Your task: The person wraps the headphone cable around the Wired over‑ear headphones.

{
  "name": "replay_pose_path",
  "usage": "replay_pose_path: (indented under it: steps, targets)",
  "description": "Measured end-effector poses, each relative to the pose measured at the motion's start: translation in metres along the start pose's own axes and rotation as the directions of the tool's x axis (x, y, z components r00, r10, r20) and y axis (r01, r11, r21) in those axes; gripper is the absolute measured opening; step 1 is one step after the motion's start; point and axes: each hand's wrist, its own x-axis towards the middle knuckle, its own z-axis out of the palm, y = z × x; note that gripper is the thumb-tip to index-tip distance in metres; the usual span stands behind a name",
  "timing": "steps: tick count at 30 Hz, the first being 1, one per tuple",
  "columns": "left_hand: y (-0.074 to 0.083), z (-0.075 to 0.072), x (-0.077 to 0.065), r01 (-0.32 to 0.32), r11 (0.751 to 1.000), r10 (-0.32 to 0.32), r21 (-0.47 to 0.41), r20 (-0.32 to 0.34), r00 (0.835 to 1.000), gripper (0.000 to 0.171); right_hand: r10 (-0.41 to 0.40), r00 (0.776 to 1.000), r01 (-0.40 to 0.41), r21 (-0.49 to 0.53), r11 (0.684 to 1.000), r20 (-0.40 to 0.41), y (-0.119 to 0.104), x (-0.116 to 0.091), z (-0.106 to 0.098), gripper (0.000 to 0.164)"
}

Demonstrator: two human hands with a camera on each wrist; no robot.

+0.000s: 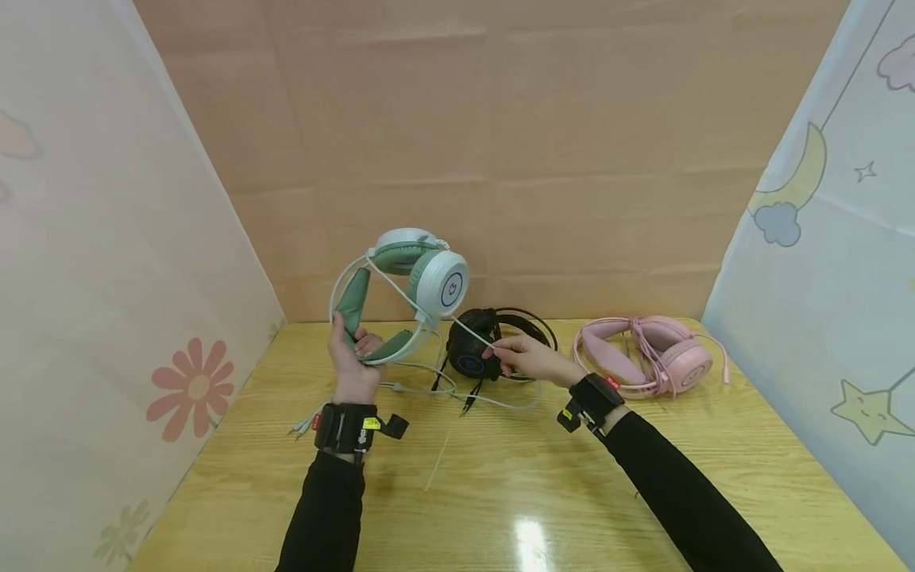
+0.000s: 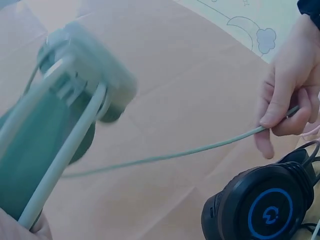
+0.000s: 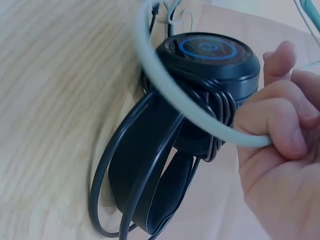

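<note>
In the head view my left hand (image 1: 355,361) grips the headband of white and green headphones (image 1: 442,284), holding them up off the table with the ear cups tilted away. My right hand (image 1: 527,357) pinches their thin white cable (image 1: 473,332), which runs taut from the headphones to the fingers. The left wrist view shows the same cable (image 2: 170,156) passing between thumb and fingers of the right hand (image 2: 290,90). Further cable lies in loose loops on the table. Behind the right hand sit black headphones (image 1: 468,353), their own cord wound round them, seen closely in the right wrist view.
Pink headphones (image 1: 679,361) with a tied-up cord lie at the right of the wooden table (image 1: 500,492). White plugs (image 1: 302,429) lie by the left wrist. A brown paper backdrop (image 1: 536,159) stands behind, with patterned sheets on both sides.
</note>
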Motion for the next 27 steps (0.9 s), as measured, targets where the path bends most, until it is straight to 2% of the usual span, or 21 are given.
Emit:
replay_pose_path:
  steps: [3, 6, 8, 10, 12, 16, 17, 19, 21, 23, 27]
  targets:
    - [-0.002, -0.001, 0.001, -0.087, 0.996, 0.086, -0.019, -0.05, 0.995, 0.048, -0.007, 0.999, 0.007, 0.014, 1.0, 0.053, -0.001, -0.005, 0.004, 0.035]
    - [-0.004, -0.003, 0.003, -0.162, 0.986, 0.159, -0.033, -0.079, 0.984, 0.049, -0.031, 0.993, 0.033, -0.015, 0.999, 0.113, -0.001, -0.008, 0.008, 0.038]
    - [-0.006, -0.005, 0.005, -0.219, 0.976, 0.217, -0.014, -0.097, 0.971, 0.049, -0.043, 0.989, 0.049, -0.044, 0.998, 0.139, -0.004, -0.01, 0.011, 0.039]
    - [-0.008, -0.006, 0.006, -0.292, 0.955, 0.296, 0.055, -0.096, 0.95, 0.049, -0.058, 0.988, 0.068, -0.071, 0.995, 0.143, -0.007, -0.011, 0.013, 0.039]
    - [-0.01, -0.007, 0.008, -0.375, 0.912, 0.392, 0.166, -0.078, 0.917, 0.051, -0.075, 0.988, 0.085, -0.073, 0.994, 0.136, -0.01, -0.011, 0.013, 0.039]
    - [-0.015, -0.007, 0.01, -0.502, 0.792, 0.546, 0.348, -0.036, 0.837, 0.054, -0.09, 0.987, 0.1, -0.074, 0.992, 0.129, -0.018, -0.012, 0.013, 0.035]
    - [-0.017, -0.007, 0.01, -0.521, 0.769, 0.57, 0.37, -0.031, 0.821, 0.053, -0.087, 0.987, 0.098, -0.076, 0.992, 0.134, -0.019, -0.012, 0.013, 0.034]
    - [-0.019, -0.006, 0.01, -0.537, 0.749, 0.593, 0.387, -0.031, 0.805, 0.052, -0.084, 0.985, 0.097, -0.082, 0.992, 0.153, -0.021, -0.013, 0.013, 0.033]
    - [-0.02, -0.005, 0.009, -0.532, 0.758, 0.585, 0.376, -0.031, 0.811, 0.051, -0.078, 0.982, 0.095, -0.095, 0.991, 0.171, -0.022, -0.013, 0.014, 0.031]
    - [-0.021, -0.004, 0.009, -0.514, 0.789, 0.555, 0.336, -0.033, 0.831, 0.051, -0.075, 0.98, 0.097, -0.112, 0.989, 0.186, -0.021, -0.014, 0.015, 0.031]
    - [-0.018, -0.004, 0.008, -0.441, 0.866, 0.466, 0.237, -0.059, 0.883, 0.051, -0.083, 0.977, 0.108, -0.121, 0.987, 0.196, -0.019, -0.017, 0.015, 0.031]
